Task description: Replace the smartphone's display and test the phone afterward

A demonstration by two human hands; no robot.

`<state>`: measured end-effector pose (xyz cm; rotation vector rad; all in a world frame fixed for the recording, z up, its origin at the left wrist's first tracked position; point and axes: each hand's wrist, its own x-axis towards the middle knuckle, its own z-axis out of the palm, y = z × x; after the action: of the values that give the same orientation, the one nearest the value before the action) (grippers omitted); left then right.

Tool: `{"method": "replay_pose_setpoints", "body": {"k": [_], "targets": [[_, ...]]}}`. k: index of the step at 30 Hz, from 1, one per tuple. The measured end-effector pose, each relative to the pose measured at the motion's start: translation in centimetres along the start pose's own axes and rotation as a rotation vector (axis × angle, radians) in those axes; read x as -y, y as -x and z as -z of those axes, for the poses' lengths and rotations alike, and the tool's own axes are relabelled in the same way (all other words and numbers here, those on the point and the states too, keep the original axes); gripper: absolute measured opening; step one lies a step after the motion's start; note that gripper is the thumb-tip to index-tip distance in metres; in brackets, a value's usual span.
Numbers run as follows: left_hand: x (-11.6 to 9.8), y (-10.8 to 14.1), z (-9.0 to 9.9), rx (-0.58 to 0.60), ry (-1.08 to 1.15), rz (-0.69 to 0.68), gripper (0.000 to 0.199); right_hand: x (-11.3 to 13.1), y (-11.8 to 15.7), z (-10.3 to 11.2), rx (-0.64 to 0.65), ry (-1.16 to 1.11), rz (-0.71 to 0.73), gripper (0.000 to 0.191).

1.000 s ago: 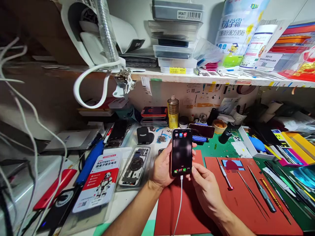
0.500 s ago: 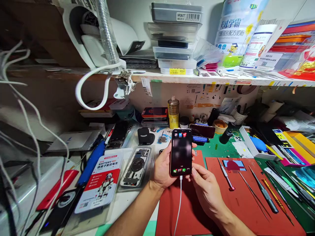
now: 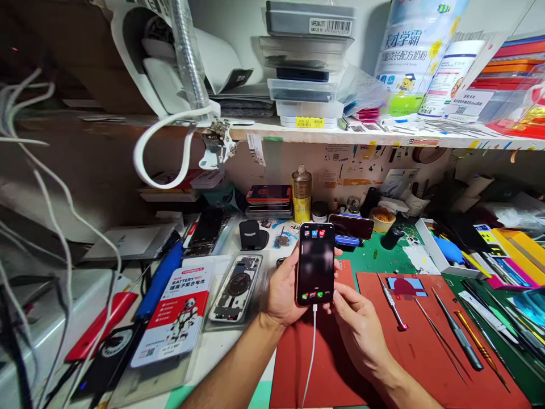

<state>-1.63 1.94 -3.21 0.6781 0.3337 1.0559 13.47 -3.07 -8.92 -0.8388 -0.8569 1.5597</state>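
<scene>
Black phone [image 3: 316, 264] stays held in left hand [image 3: 281, 291].

A single head-worn view, forward and down, near the workbench [image 3: 217, 349], shelf [image 3: 306, 136] across the upper part.

We are facing a counter [image 3: 219, 353] that is showing white toward the left and green toward the right, with a long shelf [image 3: 340, 137] running above it. Behind these, we are seeing a pale upper wall [image 3: 240, 28] and a beige, label-dotted lower wall [image 3: 279, 163], while bright light is reaching the middle and leaving the upper left shadowy.
</scene>
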Motion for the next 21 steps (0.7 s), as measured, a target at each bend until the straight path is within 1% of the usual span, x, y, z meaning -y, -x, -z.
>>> {"method": "replay_pose_setpoints", "body": {"k": [6, 9, 21], "targets": [[-0.04, -0.11, -0.09, -0.017, 0.027, -0.008, 0.065, 0.02, 0.05, -0.01, 0.003, 0.012, -0.007, 0.040], [-0.11, -0.22, 0.05, -0.013, 0.055, 0.009, 0.066, 0.08, 0.05, -0.08, 0.009, 0.013, -0.005, 0.040], [-0.02, -0.15, 0.47, 0.003, 0.069, 0.016, 0.063, -0.07, 0.06, 0.03, 0.008, 0.033, 0.007, 0.040]]}}
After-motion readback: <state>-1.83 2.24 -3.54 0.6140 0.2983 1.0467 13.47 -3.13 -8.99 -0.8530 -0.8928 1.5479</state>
